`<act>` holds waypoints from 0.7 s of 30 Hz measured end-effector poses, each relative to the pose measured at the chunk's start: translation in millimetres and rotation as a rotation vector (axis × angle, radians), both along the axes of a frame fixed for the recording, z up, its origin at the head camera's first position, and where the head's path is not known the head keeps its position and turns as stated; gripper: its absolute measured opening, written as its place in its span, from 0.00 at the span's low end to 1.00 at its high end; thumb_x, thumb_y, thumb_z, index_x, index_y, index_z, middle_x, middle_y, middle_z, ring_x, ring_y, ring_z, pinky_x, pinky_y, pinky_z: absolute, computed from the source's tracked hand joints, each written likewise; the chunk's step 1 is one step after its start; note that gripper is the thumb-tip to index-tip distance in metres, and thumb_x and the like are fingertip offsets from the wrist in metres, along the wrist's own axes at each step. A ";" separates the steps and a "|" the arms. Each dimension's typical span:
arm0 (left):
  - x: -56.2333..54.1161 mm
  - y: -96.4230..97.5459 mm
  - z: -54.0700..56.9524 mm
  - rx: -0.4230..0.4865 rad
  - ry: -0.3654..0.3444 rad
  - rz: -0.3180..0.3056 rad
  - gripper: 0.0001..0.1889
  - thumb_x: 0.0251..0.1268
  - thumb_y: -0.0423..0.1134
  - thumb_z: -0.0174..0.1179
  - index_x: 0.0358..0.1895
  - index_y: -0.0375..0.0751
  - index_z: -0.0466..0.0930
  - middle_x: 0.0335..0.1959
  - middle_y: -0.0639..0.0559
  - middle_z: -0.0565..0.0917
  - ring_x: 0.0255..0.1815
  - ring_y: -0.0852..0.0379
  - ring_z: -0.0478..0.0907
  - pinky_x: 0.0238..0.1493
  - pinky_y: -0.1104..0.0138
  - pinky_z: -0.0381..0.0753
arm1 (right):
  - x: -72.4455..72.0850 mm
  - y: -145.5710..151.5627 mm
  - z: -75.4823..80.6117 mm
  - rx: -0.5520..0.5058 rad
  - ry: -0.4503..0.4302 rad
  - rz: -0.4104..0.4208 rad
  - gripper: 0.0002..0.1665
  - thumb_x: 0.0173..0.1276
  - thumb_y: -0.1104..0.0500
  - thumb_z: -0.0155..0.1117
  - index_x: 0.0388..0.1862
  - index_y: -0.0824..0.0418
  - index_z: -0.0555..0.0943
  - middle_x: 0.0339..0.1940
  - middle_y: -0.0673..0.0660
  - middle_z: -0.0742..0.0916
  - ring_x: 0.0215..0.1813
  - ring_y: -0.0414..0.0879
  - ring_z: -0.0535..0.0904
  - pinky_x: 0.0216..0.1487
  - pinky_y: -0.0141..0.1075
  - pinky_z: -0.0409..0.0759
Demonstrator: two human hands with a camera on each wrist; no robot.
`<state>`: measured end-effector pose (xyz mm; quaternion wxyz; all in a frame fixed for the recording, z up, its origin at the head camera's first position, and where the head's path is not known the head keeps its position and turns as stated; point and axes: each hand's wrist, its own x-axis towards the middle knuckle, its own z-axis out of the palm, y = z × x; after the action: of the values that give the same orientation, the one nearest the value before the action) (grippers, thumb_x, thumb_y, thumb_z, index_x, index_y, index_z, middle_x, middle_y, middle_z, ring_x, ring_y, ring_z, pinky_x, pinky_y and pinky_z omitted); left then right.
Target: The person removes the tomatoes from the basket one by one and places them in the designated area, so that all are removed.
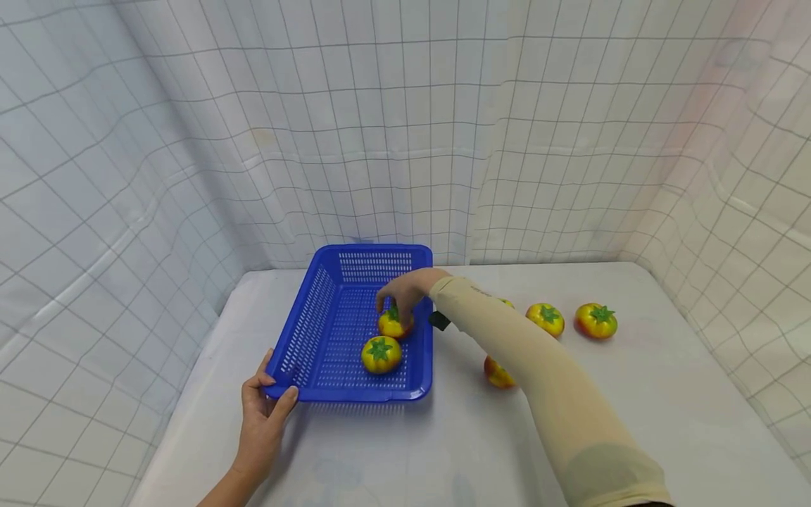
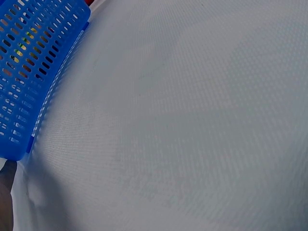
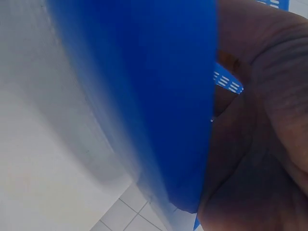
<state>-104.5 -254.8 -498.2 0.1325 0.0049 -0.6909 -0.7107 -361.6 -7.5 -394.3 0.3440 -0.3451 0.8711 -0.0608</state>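
Note:
A blue perforated plastic basket stands on the white table. At its near left corner my left hand grips the rim, thumb in front and fingers at the side. Reaching over the basket's right side, my right hand has its fingers curled over a yellow-red tomato with green leaves on top. A second tomato lies just nearer inside the basket. In the right wrist view, the blue basket wall hides the fingertips and the tomato. The left wrist view catches the basket's slotted side.
Right of the basket, more tomatoes lie on the table: one far right, another beside it, and two partly hidden by my right sleeve. A small black object shows by my right wrist. White gridded curtains surround the table.

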 end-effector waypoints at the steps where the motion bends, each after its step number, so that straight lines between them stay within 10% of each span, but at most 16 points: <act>1: 0.2 0.0 0.2 -0.001 -0.002 0.000 0.16 0.81 0.30 0.49 0.56 0.49 0.51 0.85 0.52 0.39 0.77 0.46 0.52 0.61 0.76 0.73 | 0.0 -0.2 -0.2 0.005 0.000 0.001 0.38 0.62 0.60 0.77 0.69 0.39 0.75 0.63 0.50 0.79 0.62 0.49 0.72 0.69 0.52 0.71; 21: 0.8 -0.1 -0.7 0.000 0.021 -0.010 0.16 0.82 0.29 0.48 0.56 0.47 0.50 0.85 0.50 0.39 0.74 0.50 0.56 0.61 0.75 0.75 | 3.5 -2.5 -4.0 0.053 0.036 0.037 0.40 0.62 0.59 0.79 0.69 0.36 0.74 0.72 0.52 0.74 0.68 0.51 0.69 0.72 0.53 0.69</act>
<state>-103.7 -254.9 -498.9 0.1359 -0.0060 -0.6895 -0.7114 -358.1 -10.0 -398.3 0.3381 -0.3530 0.8720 -0.0251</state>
